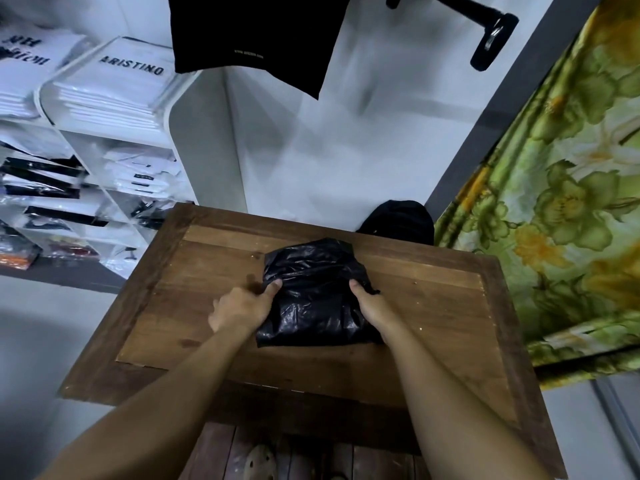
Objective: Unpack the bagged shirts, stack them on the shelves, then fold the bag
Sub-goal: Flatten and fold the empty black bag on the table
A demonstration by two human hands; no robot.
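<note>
Two bare arms reach out over one wooden table (433, 306). In the middle of the table lies one black bag (311, 289), folded small and crinkly. Both hands grasp it. The left hand (242, 306) holds the bag's left edge with its thumb on top. The right hand (369, 306) holds the right edge, thumb on top and fingers hidden. Left of the table stands one white shelf unit (180, 133) with many packed shirts (138, 174), and two white piles (114, 88) sit on top. Above the table's far side hangs one black cloth (252, 32). Right of the table hangs one green flowery curtain (571, 202).
</note>
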